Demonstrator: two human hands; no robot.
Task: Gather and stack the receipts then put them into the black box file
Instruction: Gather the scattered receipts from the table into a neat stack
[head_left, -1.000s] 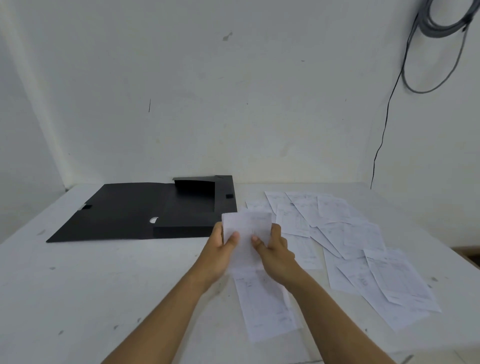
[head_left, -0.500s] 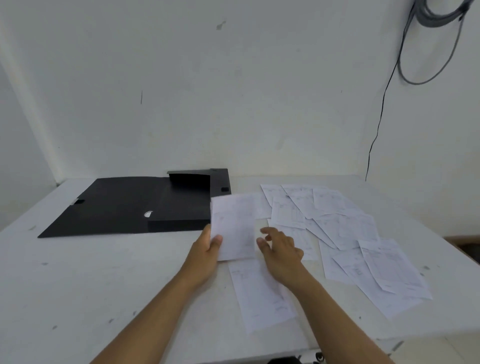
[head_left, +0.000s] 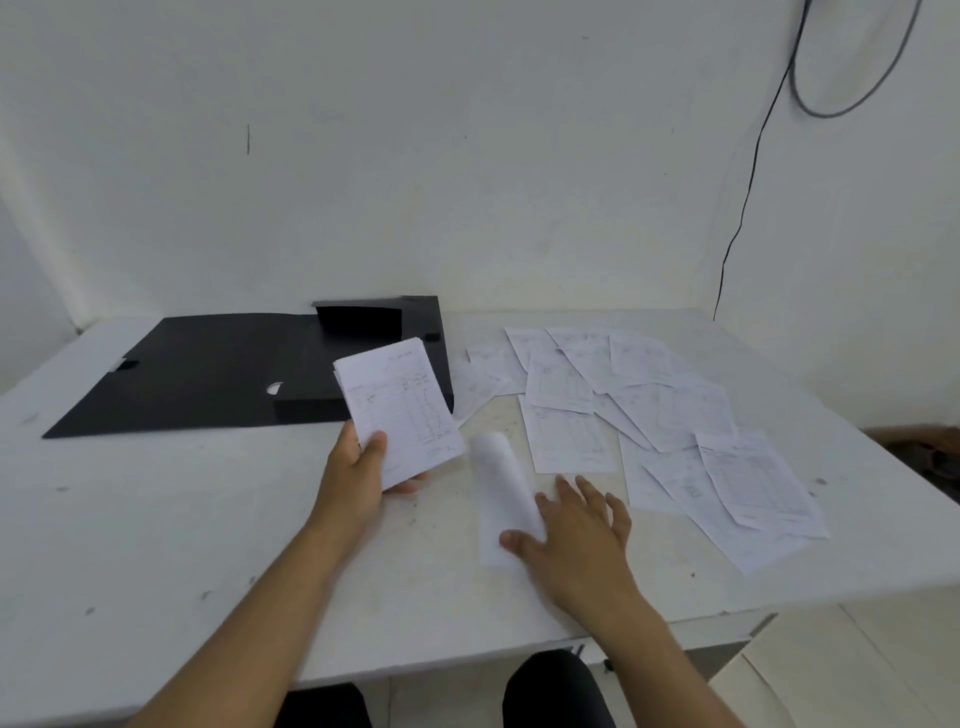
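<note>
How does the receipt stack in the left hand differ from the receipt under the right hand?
The held stack is several sheets, lifted off the table in the left hand, printed side showing. The single receipt lies on the white table beneath the right hand, its far end curling upward, its blank side showing. Both are white paper slips.

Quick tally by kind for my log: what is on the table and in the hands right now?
Black box file: 1
Receipt stack, held in left hand: 1
Curled receipt at right hand: 1
Spread of loose receipts: 1 (sheets overlap, so their number is unclear)
Total: 4
</note>
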